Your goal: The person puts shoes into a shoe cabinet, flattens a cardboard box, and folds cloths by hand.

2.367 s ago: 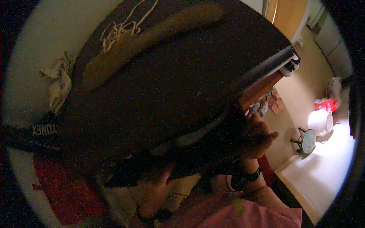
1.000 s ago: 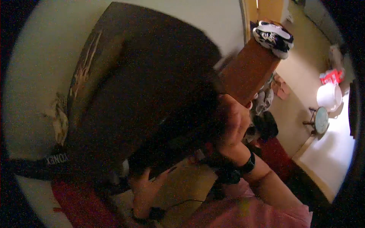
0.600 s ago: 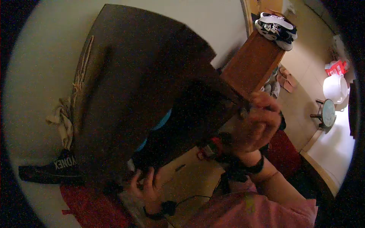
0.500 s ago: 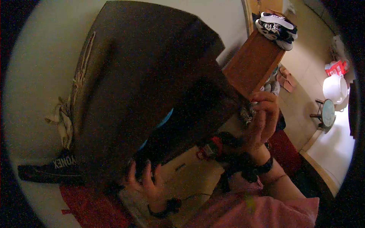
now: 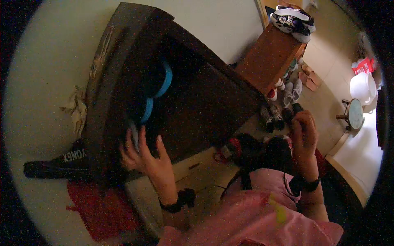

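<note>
A large dark brown box-like container (image 5: pixel 205 102) stands tilted in view, its open side facing me and its inside in deep shadow. Within it, light blue curved strips (image 5: pixel 166 78) stand out against the dark. My left hand (image 5: pixel 152 164) is at the lower left of the opening, fingers spread, just below the blue strips. A thin pale blurred shape (image 5: pixel 134 133) shows by its fingertips; I cannot tell what it is. My right hand (image 5: pixel 304 135) is apart from the container, to its right, with fingers curled. Whatever it may hold is hidden.
A reddish-brown cabinet (image 5: pixel 262 57) carries black-and-white sneakers (image 5: pixel 292 22). Several shoes (image 5: pixel 291 91) and pink slippers (image 5: pixel 310 78) lie on the floor nearby. A small round stool (image 5: pixel 355 114) and white bucket (image 5: pixel 363 88) stand far right. A black YONEX bag (image 5: pixel 57 166) lies left, above red cloth (image 5: pixel 100 209).
The container's upper part has swung back leftward, widening the opening and showing more of the blue strips. My left hand has risen and spread; my right hand has moved off the container's right corner.
</note>
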`<control>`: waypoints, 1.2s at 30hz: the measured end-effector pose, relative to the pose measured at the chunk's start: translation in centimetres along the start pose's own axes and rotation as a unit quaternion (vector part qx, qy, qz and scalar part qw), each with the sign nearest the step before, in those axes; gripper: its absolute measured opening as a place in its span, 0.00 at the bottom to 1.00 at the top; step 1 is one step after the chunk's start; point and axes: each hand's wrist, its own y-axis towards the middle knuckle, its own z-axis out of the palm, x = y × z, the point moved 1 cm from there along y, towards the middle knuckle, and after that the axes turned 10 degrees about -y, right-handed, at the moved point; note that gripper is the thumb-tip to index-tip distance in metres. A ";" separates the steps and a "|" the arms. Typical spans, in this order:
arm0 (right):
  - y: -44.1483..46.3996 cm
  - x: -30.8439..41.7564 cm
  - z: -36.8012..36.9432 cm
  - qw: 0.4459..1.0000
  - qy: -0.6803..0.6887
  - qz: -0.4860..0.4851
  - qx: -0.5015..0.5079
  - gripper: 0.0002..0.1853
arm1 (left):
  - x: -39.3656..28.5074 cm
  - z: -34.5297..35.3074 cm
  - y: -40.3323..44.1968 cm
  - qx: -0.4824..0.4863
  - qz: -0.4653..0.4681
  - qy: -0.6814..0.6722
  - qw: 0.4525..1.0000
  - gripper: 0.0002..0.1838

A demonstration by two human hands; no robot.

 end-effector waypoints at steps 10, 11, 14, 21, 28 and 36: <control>-3.2 -1.4 -11.9 0.980 -0.189 -0.069 -0.013 0.03 | -8.8 2.1 -10.2 0.213 0.295 -0.343 0.866 0.13; -3.4 -0.5 -13.3 0.953 -0.278 -0.110 0.050 0.04 | -9.6 3.2 -12.1 0.223 0.300 -0.355 0.857 0.12; -1.3 -3.2 -18.5 0.903 -0.358 -0.169 0.167 0.05 | -15.6 8.4 -15.5 0.346 0.299 -0.300 0.837 0.15; -5.7 -5.2 -33.1 0.848 -0.422 -0.161 0.276 0.06 | -22.3 1.9 -28.6 0.614 0.168 -0.202 0.744 0.18; -6.1 -6.1 -38.6 0.834 -0.382 -0.178 0.355 0.09 | -25.4 -6.5 -37.8 0.640 -0.262 -0.439 0.573 0.19; -2.0 -8.9 -41.8 0.842 -0.403 -0.158 0.322 0.09 | -29.3 1.6 -47.6 0.648 -0.205 -0.450 0.579 0.20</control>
